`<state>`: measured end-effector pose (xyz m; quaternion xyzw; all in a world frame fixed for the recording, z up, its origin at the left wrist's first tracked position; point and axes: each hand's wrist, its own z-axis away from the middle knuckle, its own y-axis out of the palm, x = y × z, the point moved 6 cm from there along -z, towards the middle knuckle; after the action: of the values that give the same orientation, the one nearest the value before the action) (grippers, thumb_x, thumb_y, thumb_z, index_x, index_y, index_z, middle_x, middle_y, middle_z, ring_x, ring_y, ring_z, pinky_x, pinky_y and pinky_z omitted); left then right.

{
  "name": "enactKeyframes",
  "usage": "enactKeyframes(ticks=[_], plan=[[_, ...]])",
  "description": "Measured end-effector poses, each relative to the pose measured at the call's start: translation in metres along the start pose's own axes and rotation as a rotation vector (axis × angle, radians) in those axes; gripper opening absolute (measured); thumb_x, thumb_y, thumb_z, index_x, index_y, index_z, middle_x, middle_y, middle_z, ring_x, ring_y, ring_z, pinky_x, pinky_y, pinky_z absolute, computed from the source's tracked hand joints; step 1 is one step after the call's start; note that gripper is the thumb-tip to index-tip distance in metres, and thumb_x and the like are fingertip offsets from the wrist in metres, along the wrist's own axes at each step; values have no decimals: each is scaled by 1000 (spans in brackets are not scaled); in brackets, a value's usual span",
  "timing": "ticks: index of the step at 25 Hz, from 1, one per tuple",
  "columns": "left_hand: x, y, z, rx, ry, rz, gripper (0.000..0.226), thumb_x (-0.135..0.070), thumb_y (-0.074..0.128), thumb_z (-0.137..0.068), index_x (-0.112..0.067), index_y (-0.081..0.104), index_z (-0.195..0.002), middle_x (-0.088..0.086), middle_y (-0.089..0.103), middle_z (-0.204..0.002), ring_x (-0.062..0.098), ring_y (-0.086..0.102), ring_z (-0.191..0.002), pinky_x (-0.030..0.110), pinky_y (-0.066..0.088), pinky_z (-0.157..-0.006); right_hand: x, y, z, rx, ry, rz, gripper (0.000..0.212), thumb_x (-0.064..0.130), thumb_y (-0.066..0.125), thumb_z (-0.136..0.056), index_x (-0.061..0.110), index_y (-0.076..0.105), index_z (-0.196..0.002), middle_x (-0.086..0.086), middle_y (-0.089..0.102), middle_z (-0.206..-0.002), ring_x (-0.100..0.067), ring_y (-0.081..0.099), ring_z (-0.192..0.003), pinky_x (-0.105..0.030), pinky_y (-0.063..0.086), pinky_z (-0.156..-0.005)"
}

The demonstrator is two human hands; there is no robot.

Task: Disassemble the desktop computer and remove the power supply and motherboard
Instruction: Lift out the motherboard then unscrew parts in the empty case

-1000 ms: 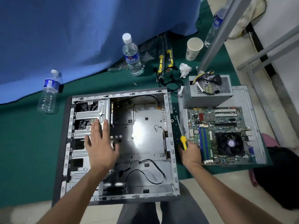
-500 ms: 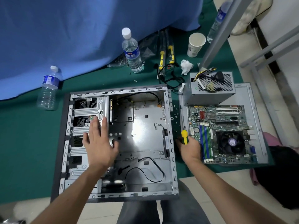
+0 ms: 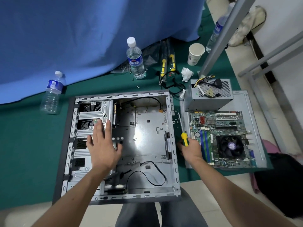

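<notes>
Green matting point(image 3: 24, 145) is spread beneath the gutted case point(image 3: 147, 128), best steadied by the flat, open-fingered left hand point(image 3: 102, 149) while the screwdriver point(image 3: 184, 139), gripped in the right hand point(image 3: 191, 149), is set down.

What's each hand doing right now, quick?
Left hand: open, fingers straight, resting on the drive cage in the computer case.
Right hand: closed around the screwdriver.

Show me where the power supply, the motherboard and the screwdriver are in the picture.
power supply point(image 3: 211, 100), head view, on its grey side wall.
motherboard point(image 3: 229, 123), head view, on the board near the expansion slots.
screwdriver point(image 3: 184, 138), head view, on the yellow and green handle above the right hand point(image 3: 191, 149).
</notes>
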<state>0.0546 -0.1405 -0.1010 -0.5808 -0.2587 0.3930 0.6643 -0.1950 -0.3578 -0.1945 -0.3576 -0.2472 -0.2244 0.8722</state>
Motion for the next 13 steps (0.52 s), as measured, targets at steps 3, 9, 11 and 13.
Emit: enactKeyframes(ticks=[3,9,11,13], plan=[[2,3,0,-16,11,-2,93,-37,64,-86,-20,8,-158,10,1,-165,24,-1,-152,53,10,-118,2,11,-7,-34,21,58,14,18,73,-87,14,63,-77,-5,63,-68,-19,56,-62,-26,43,-53],[4,5,0,-28,23,3,94,-38,65,-85,-19,9,-158,11,2,-165,24,0,-152,54,12,-118,-4,2,2,-86,77,-56,13,21,73,-87,10,65,-88,-5,67,-76,-22,64,-68,-39,57,-66],[4,5,0,-18,29,7,95,-39,65,-85,-19,7,-158,11,1,-165,24,-2,-152,54,11,-118,-1,-10,10,-92,46,-98,10,20,66,-92,12,62,-92,-7,65,-75,-16,57,-58,-37,53,-62],[4,6,-1,-1,25,2,97,-40,65,-85,-20,5,-158,11,-1,-165,23,-4,-152,53,10,-118,8,-19,16,-28,15,-173,15,19,60,-95,14,63,-109,-12,66,-88,-13,53,-61,-36,50,-62]])
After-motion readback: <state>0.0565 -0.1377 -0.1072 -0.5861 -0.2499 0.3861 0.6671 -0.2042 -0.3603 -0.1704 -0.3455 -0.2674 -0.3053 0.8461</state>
